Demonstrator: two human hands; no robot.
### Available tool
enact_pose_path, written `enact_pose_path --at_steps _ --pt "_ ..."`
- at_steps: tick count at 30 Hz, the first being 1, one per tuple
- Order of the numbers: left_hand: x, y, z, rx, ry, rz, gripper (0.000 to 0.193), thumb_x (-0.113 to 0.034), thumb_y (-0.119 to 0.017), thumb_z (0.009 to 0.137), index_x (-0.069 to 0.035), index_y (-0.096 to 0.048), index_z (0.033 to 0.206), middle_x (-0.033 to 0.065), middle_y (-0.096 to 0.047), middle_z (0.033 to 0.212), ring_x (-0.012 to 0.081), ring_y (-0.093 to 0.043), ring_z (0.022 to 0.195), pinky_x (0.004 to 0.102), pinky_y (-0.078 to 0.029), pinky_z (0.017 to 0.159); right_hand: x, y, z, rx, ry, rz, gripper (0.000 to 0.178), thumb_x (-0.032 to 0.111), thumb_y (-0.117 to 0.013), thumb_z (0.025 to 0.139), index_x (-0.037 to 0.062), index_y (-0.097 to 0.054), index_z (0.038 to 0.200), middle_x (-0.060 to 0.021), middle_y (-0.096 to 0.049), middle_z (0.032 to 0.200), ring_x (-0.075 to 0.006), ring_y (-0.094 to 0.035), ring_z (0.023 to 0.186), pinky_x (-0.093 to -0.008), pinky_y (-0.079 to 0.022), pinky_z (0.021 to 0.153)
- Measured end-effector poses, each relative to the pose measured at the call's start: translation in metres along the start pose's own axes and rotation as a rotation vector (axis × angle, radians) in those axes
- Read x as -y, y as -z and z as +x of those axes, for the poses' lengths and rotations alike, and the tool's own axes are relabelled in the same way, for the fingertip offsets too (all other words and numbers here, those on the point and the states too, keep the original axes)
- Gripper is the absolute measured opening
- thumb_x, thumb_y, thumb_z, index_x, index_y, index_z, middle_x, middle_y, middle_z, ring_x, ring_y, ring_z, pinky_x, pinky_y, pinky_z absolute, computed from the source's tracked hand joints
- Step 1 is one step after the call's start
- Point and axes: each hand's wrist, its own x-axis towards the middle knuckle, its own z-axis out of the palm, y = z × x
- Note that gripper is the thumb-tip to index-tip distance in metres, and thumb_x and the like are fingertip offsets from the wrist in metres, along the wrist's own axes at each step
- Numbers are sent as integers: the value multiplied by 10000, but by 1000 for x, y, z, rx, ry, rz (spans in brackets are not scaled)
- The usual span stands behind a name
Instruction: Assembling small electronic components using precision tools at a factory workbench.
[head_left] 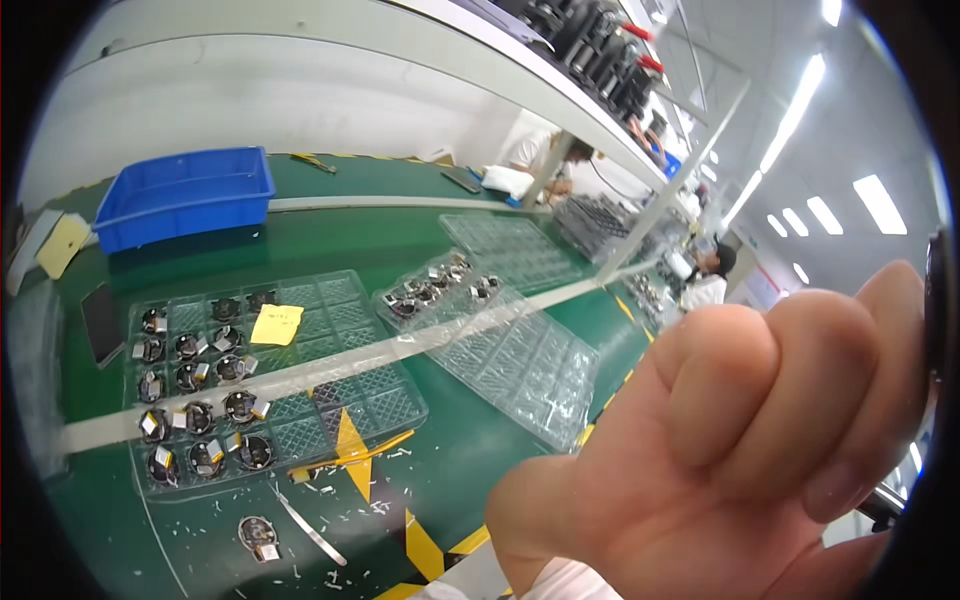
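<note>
My right hand (720,450) is raised close to the camera and fills the lower right, its fingers curled closed. Whether anything is in those fingers is hidden; a dark edge lies beside them at the picture's rim. My left hand is not in view. On the green bench below, a round black part (258,537) with a small silvery piece lies by itself. Metal tweezers (310,527) rest beside it. A clear compartment tray (390,405) holds several similar round parts, and a yellow paper note (276,324) lies on it.
A blue bin (185,205) stands at the back left, a dark phone-like slab (101,325) near the left. More clear trays (515,370) lie toward the right, one with parts. White scraps and a thin yellow tool (350,460) are near the front. People sit farther along.
</note>
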Motion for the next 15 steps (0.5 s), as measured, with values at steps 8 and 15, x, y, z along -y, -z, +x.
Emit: enact_pose_path --at_steps 8,15 --pt "-18 20 -6 -61 89 -110 176 -267 -610 936 -103 -562 978 125 -628 954 230 -572 754 334 -480 670 0 17 16 33 -20 79 425 126 -674 871 79 -439 1221 -27 -533 797 -129 -379 424 -273 -295 414" --pt "-48 53 -34 -62 225 -225 163 -238 -605 946 -113 -537 1024 136 -609 953 213 -541 710 316 -460 625 77 54 -15 -15 -23 106 335 120 -625 900 57 -442 1174 -41 -546 823 -141 -389 413 -280 -315 405"
